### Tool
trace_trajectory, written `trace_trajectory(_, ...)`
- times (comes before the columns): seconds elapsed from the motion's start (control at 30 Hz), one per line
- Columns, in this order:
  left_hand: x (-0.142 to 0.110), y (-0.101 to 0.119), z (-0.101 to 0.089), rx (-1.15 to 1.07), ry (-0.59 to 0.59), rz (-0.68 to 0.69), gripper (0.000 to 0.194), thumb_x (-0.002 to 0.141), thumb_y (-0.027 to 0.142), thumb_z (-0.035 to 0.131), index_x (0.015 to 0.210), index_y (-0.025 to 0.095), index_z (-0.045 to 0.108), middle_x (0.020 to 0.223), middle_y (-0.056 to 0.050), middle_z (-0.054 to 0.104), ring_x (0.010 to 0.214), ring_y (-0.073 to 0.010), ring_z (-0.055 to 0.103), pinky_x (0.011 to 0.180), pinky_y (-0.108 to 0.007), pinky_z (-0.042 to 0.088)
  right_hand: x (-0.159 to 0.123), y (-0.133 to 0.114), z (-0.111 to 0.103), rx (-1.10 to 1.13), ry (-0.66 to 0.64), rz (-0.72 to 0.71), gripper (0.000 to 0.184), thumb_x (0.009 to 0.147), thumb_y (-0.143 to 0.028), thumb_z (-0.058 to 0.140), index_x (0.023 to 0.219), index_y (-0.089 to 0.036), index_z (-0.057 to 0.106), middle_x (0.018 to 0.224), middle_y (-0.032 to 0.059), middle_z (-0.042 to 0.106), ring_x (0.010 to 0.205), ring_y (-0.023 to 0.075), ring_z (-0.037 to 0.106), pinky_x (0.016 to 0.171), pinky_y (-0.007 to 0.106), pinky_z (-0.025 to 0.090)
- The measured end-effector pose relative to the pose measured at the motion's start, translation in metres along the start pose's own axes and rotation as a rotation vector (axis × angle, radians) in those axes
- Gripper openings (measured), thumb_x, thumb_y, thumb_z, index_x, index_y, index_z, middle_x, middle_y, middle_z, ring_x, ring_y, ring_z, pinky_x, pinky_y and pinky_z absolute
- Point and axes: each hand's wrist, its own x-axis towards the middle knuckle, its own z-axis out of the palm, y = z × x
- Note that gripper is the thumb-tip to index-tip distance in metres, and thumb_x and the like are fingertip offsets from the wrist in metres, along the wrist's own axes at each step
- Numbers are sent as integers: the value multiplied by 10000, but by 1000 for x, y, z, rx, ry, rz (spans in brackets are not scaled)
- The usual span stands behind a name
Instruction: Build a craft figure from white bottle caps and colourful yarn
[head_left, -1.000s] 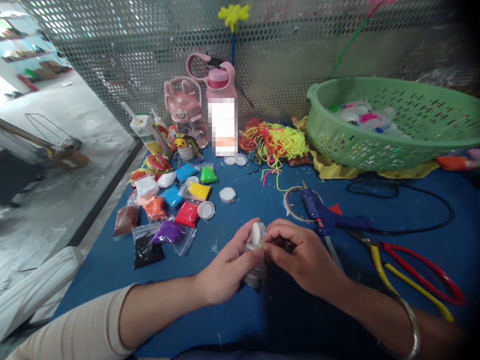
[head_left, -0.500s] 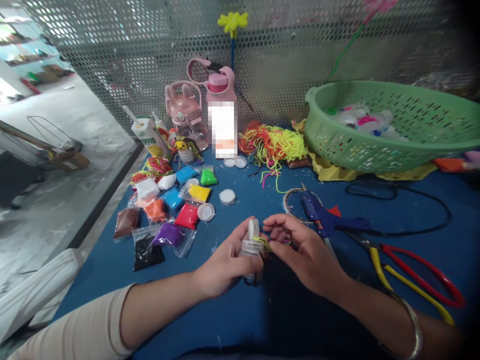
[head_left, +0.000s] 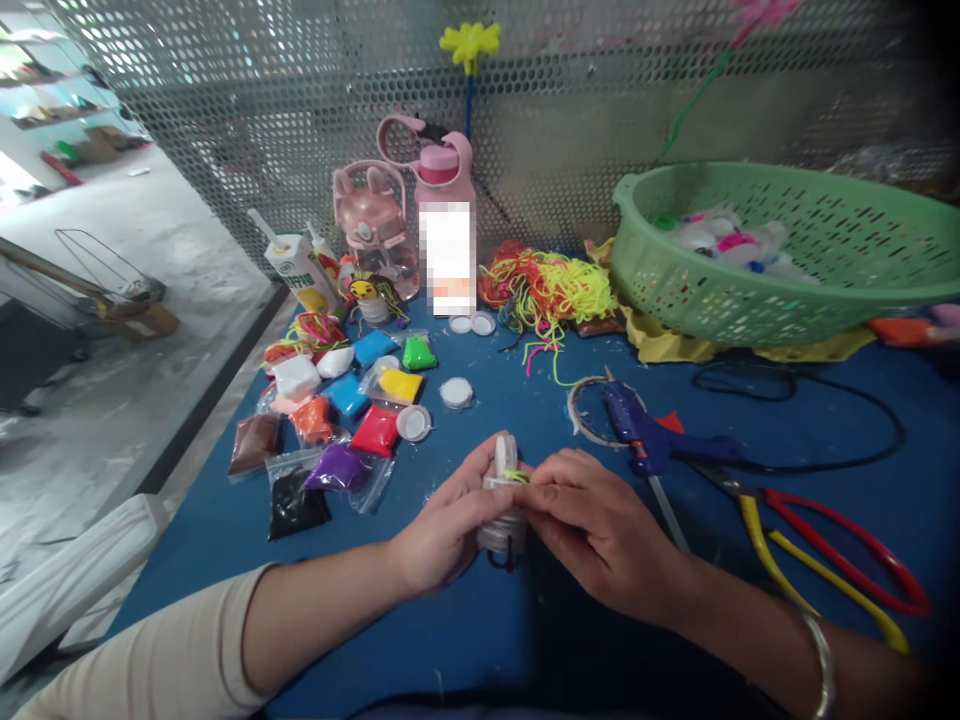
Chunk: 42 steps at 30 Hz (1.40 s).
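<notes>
Clear ribbed piece [head_left: 501, 535]: one, roughly upright between both hands, over the near part of the blue table [head_left: 450, 645]. Dark loop [head_left: 504, 558] at its foot. Care: best gripped low and steady, squeezed lightly, since such walls probably give.

Left hand [head_left: 442, 530]: fingers wrapped behind the piece, thumb pressed across its front; wrist low, forearm slanting in from the left.

Right hand [head_left: 600, 520]: palm inward, knuckles up; thumb and forefinger appear to pinch a strand end at the piece's upper side, other fingers curled.

Yellow-green strand [head_left: 515, 476]: short length showing, beside the base of a white disc [head_left: 506, 455] standing on edge. Handling: small, even fingertip tugs seem wise; a sharp pull could tilt the disc. The left thumb might pin the strand whenever the right regrips.

Glue gun [head_left: 628, 415]: beyond the right hand, lying untouched.

Yarn heap [head_left: 570, 290]: farther back, loose, yellow and orange.
</notes>
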Motion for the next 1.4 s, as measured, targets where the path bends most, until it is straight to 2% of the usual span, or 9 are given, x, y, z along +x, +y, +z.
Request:
trace_trajectory(0.2,-1,0,-4,-1,-33,18,520,805,404,674,1255,204,508,1130,-86,583,966,-193,591,807,-290,446,-2,-3,-2,61,84,37,189,877,-145,563,1046,-211,618,902,44,671,850,178,595,771,342,470)
trace_trajectory(0.37,0,-3,-6,-6,-30,37,598,812,540,615,1284,193,494,1103,-100,600,945,-207,590,822,-326,451,-3,1,-2,18,143,102,169,884,-144,549,1022,-217,613,867,40,667,793,171,596,726,328,477)
trace_trajectory(0.47,-1,-5,-7,-3,-9,31,618,821,531,611,1323,198,471,1081,-97,613,931,-205,589,834,-331,440,-2,3,-2,38,179,123,157,878,-133,554,1006,-214,595,874,42,641,811,170,582,717,315,477)
trace_trajectory(0.67,-1,-5,-7,12,-47,41,570,831,461,633,1315,200,482,1085,-83,588,959,-206,574,867,-345,420,0,4,-4,-110,100,-54,272,879,-97,535,1096,-249,597,869,36,616,778,181,534,702,354,431)
trace_trajectory(0.83,-1,-3,-5,39,-35,32,526,839,449,621,1284,197,495,999,-66,581,913,-184,561,817,-306,422,1,6,-3,-169,39,-9,224,912,-124,496,1073,-230,610,846,42,620,771,185,526,694,353,411)
trace_trajectory(1.0,-3,0,-9,111,-94,-69,895,674,214,744,1434,236,273,905,-18,574,690,-111,516,629,-234,378,2,4,-5,-144,27,9,179,916,-133,476,1018,-200,606,858,51,626,795,193,530,722,359,397)
trace_trajectory(1.1,-4,4,-10,182,-159,-119,1040,625,169,759,1472,273,166,961,-20,562,701,-108,509,614,-226,353,2,2,-6,-71,40,39,157,918,-129,460,972,-193,593,850,43,621,786,183,528,718,345,392)
trace_trajectory(1.3,-2,5,-12,209,-238,-50,1136,540,423,877,1468,309,232,1324,-92,428,1041,-201,510,841,-289,383,2,0,-7,-90,51,75,153,922,-135,456,932,-184,600,797,29,623,759,168,540,708,322,393)
trace_trajectory(1.4,1,0,-15,175,-242,12,1083,538,528,848,1444,294,302,1296,-97,458,1001,-192,540,823,-277,418,1,-4,-12,-25,79,15,162,913,-125,468,940,-190,614,790,23,634,734,153,551,691,305,406)
